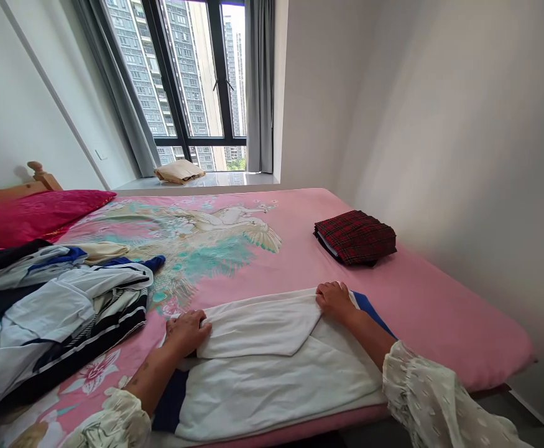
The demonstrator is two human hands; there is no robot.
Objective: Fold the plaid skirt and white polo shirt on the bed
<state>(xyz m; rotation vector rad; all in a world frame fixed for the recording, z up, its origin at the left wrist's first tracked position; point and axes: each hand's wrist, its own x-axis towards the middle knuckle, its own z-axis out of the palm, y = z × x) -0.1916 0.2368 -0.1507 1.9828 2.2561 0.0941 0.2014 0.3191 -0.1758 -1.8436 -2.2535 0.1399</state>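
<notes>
A white garment [272,386] with dark blue parts at its left and right lies spread near the front edge of the bed, one white section folded over on top. My left hand [188,333] is closed on the garment's far left corner, fingers curled. At its far right edge, beside the blue part, my right hand [334,300] rests with its fingers bent round the white cloth. The fingertips of both hands are partly hidden in the cloth.
A heap of clothes [52,305] lies on the left of the pink bed [439,311]. Beyond it is a red pillow [33,211]. A folded red plaid item [356,238] sits at the right. A beige cloth [179,170] rests on the windowsill.
</notes>
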